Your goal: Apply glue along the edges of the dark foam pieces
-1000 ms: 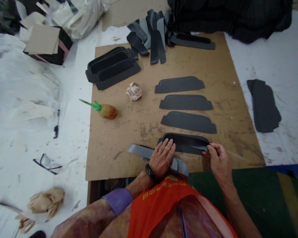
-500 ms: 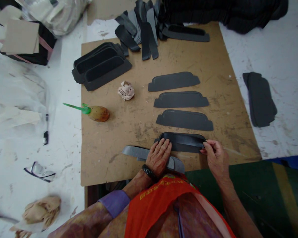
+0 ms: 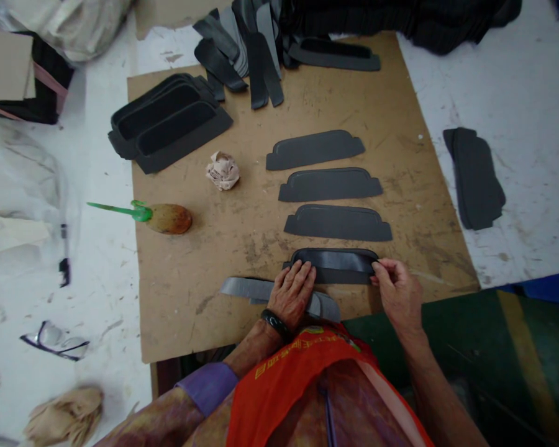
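A glossy black strip point(image 3: 338, 257) with rounded upper corners lies along the top of a dark grey flat piece point(image 3: 345, 275) at the near side of the board. My left hand point(image 3: 292, 288) rests flat, fingers stretched out, with its fingertips on the strip's left end. Under that hand and to either side of it are grey strips point(image 3: 245, 288), partly covered. At the other end, my right hand point(image 3: 397, 288) pinches the black strip's right corner between thumb and forefinger. Three similar grey pieces point(image 3: 338, 223) lie in a column beyond it, each with a faint outline along its upper edge.
The brown board point(image 3: 190, 323) covers the white table. On its left are a bottle with a green nozzle point(image 3: 168, 218), a crumpled paper ball point(image 3: 223, 171) and stacked black-topped pieces point(image 3: 177, 124). Loose strips point(image 3: 261, 62) lie at the back; grey pieces point(image 3: 477, 180) sit right; glasses point(image 3: 56, 340) lie left.
The view has shifted, so most things on the table appear further left. Both hands keep their places at the two ends of the black strip, with little visible movement.
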`<state>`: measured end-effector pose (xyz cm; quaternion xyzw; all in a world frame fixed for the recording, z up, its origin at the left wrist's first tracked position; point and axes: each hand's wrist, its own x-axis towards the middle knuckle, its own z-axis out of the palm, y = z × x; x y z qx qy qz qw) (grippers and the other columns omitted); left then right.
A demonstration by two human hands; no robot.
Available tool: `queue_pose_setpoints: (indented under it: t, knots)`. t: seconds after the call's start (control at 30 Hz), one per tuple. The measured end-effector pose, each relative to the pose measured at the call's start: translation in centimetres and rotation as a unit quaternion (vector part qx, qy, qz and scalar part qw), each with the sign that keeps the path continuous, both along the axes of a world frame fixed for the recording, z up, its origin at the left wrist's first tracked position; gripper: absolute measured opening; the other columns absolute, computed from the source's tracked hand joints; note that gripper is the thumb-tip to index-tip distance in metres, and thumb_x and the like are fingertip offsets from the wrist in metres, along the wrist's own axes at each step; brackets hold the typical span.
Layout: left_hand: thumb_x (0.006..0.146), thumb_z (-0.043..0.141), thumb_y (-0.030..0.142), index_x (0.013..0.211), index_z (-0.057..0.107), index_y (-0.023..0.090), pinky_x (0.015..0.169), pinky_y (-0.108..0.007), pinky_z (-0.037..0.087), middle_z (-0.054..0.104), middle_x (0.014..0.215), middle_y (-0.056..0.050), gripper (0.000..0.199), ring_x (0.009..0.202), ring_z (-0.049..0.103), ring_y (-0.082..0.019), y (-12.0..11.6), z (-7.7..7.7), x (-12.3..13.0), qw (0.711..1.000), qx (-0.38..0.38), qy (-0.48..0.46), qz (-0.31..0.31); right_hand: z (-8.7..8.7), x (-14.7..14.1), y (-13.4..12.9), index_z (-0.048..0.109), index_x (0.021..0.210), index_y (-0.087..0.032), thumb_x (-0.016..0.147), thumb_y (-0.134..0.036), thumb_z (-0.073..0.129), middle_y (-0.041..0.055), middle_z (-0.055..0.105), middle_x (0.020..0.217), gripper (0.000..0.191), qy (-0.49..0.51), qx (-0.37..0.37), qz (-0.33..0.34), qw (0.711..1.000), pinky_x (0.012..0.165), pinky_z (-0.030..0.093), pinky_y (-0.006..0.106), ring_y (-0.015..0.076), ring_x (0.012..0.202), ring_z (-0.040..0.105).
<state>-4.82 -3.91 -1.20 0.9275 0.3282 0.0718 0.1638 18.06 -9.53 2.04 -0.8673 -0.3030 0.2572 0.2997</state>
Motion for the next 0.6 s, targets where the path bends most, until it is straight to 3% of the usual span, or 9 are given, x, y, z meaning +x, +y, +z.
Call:
queue_pose_setpoints:
  t: [0.4, 0.6]
  knots:
    - [0.081, 0.04, 0.018, 0.135, 0.04, 0.014, 0.104, -0.038, 0.021, 0.051, 0.131, -0.012, 0.054, 0.126, 0.037, -0.026, 0.6, 0.2, 0.0, 1.0, 0.017, -0.02, -0.016, -0.8, 0.3, 0.3, 0.059, 0.083, -0.019, 0.079, -0.047, 0.05, 0.0055, 0.065, 0.076, 0.03, -0.024, -0.006, -0.01, 1.0, 0.063, 0.049, 0.032, 0.0184, 0.066, 0.061]
    - [0.081, 0.044, 0.028, 0.134, 0.04, 0.013, 0.104, -0.038, 0.02, 0.05, 0.132, -0.013, 0.056, 0.126, 0.037, -0.026, 0.3, 0.3, 0.0, 1.0, 0.012, -0.019, -0.016, -1.2, 0.5, 0.2, 0.06, 0.083, -0.017, 0.077, -0.049, 0.051, 0.0065, 0.064, 0.074, 0.033, -0.037, -0.001, -0.004, 0.999, 0.062, 0.048, 0.033, 0.0186, 0.064, 0.059]
